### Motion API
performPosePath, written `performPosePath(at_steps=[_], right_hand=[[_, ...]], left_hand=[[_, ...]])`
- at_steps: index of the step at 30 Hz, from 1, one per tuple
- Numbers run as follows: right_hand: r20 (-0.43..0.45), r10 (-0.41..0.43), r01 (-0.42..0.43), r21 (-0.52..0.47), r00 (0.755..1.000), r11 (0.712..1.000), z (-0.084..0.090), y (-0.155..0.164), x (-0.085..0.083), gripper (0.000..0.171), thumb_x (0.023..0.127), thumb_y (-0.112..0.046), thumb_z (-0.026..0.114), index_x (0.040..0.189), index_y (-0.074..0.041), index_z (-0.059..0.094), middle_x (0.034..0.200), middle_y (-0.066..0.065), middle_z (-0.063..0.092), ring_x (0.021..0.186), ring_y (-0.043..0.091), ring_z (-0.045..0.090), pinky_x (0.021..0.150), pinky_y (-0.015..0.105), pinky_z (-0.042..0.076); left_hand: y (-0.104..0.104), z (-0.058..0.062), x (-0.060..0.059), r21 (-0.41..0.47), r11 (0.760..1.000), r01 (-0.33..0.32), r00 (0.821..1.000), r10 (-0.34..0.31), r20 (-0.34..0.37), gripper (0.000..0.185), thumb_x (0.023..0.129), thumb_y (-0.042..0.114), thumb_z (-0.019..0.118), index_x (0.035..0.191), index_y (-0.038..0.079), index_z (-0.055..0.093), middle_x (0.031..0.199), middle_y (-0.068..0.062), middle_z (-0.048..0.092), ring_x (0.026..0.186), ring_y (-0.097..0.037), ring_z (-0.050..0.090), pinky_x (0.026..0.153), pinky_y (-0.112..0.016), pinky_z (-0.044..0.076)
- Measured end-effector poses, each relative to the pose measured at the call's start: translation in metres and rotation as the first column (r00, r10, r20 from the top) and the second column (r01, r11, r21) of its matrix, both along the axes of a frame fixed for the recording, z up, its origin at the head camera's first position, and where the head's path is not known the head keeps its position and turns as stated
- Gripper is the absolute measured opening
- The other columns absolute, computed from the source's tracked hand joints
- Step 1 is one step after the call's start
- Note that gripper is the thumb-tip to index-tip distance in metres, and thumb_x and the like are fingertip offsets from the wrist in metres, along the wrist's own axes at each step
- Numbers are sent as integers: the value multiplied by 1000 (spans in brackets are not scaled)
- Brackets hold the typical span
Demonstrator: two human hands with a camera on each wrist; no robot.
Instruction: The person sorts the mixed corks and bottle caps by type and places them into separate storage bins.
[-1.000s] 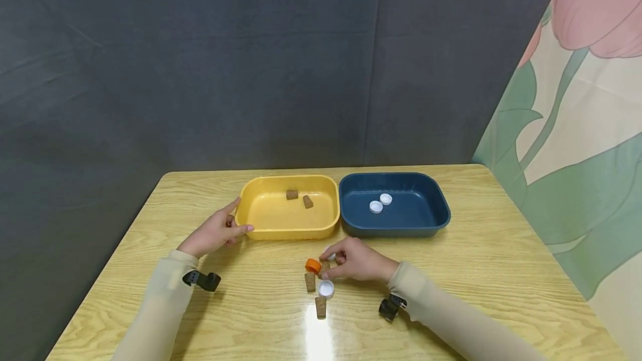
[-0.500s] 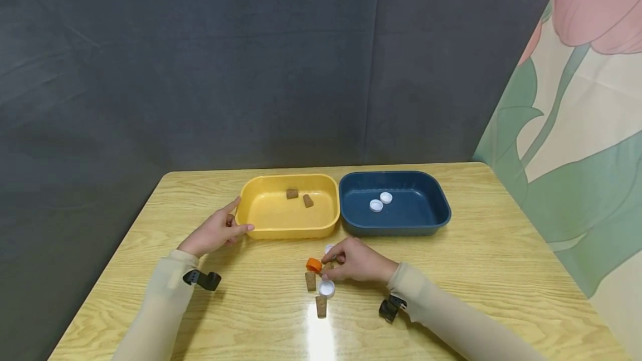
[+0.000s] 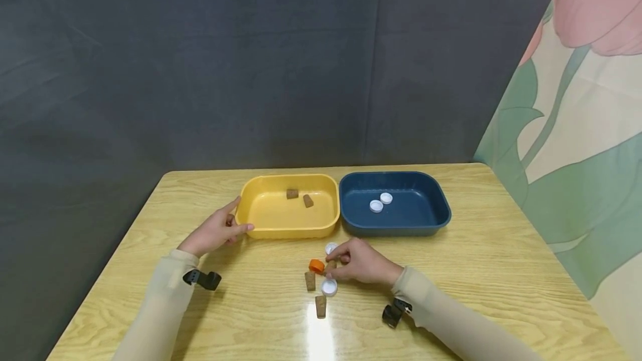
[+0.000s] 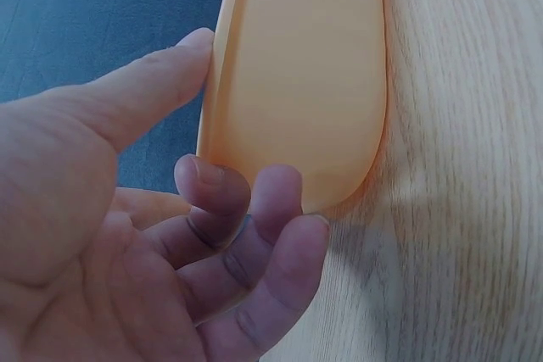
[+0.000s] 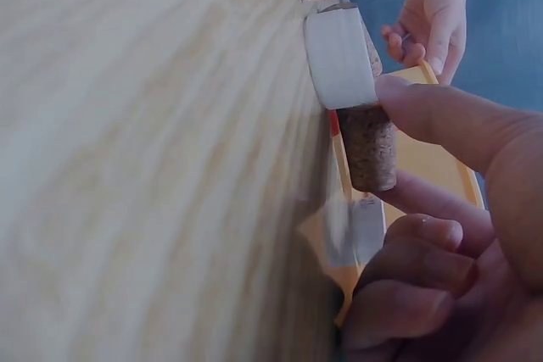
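My left hand (image 3: pixel 213 233) holds the left end of the yellow tray (image 3: pixel 288 234), thumb and forefinger spread along its rim. In the left wrist view the other fingers curl beside the tray's wall (image 4: pixel 297 65). Thumb and forefinger of my right hand (image 3: pixel 363 262) pinch a tapered cork stopper (image 5: pixel 371 150) end to end, low over the table. Around it are an orange cap (image 3: pixel 316 266), a white cap (image 3: pixel 328 287) nearest the thumb and another white cap (image 3: pixel 331 248) beyond the fingers. Two more corks (image 3: pixel 310 281) (image 3: pixel 321 306) lie on the near left.
Two corks (image 3: pixel 292 194) (image 3: pixel 308 201) lie inside the yellow tray. Against its right side stands a dark blue tray (image 3: pixel 396 232) holding two white caps (image 3: pixel 376 206) (image 3: pixel 385 198). A dark curtain (image 3: pixel 271 71) hangs behind the wooden table (image 3: pixel 481 272).
My right hand has shifted slightly to the right with the cork, uncovering more of the far white cap. The orange cap has slid a little to the right. My left hand stays put.
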State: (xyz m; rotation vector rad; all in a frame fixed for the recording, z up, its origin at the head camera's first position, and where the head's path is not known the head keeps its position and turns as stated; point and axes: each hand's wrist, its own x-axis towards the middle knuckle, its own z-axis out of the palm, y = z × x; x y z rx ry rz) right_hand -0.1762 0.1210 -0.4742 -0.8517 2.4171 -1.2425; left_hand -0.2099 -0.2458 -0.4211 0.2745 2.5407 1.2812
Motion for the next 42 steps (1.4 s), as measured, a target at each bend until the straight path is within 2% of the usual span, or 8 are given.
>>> performPosePath(at_steps=[8, 13, 17, 22, 29, 33, 42], right_hand=[[39, 0, 1, -40, 999, 999, -1, 2, 4, 33, 83, -18, 83, 110, -1, 76, 62, -6, 40, 58, 3, 36, 57, 18, 29], [72, -7, 13, -80, 997, 997, 0, 4, 4, 35, 83, -18, 84, 113, -2, 76, 62, -5, 38, 59, 5, 35, 58, 18, 31], [59, -22, 28, -96, 998, 995, 4, 3, 5, 37, 81, -20, 85, 113, -3, 76, 65, -4, 40, 61, 6, 37, 60, 19, 33], [32, -32, 35, -100, 999, 994, 12, -2, 5, 39, 80, -23, 86, 113, -4, 76, 65, -3, 40, 62, 7, 38, 59, 19, 33], [0, -30, 29, -112, 1000, 993, 29, -9, 0, 38, 83, -23, 84, 115, -5, 76, 62, -5, 32, 57, 7, 32, 55, 21, 27], [-22, -44, 41, -114, 999, 993, 39, -13, -4, 34, 83, -22, 84, 114, -10, 77, 63, -5, 30, 58, 8, 31, 56, 22, 27], [-5, -76, 74, -128, 997, 989, 48, -20, -14, 32, 83, -23, 84, 113, -17, 78, 63, -3, 30, 59, 9, 32, 56, 24, 27]], left_hand=[[1, -4, 1, -9, 1000, -20, 1000, 21, 12, 98, 94, 34, 71, 161, 5, 5, 77, -9, 53, 62, -17, 48, 57, -28, 43], [1, -4, 1, -15, 999, -28, 999, 29, 16, 98, 95, 33, 71, 161, 5, 5, 77, -9, 52, 62, -17, 47, 57, -28, 42], [1, -3, 1, -15, 1000, -24, 1000, 24, 15, 97, 95, 33, 70, 161, 5, 4, 77, -10, 53, 61, -17, 47, 56, -28, 42], [1, -2, 1, -14, 1000, -16, 1000, 16, 10, 98, 95, 33, 70, 161, 5, 4, 78, -10, 53, 61, -17, 47, 56, -29, 43], [1, -3, 0, -17, 1000, -15, 1000, 16, 11, 97, 96, 32, 70, 161, 4, 3, 76, -6, 51, 61, -17, 47, 56, -29, 42], [0, -4, -1, -12, 1000, -17, 1000, 18, 12, 97, 96, 32, 70, 161, 5, 3, 77, -7, 52, 62, -17, 47, 57, -31, 43], [0, -4, -2, -15, 1000, -20, 1000, 20, 11, 97, 96, 33, 69, 161, 5, 3, 78, -8, 52, 62, -18, 47, 57, -31, 43]])
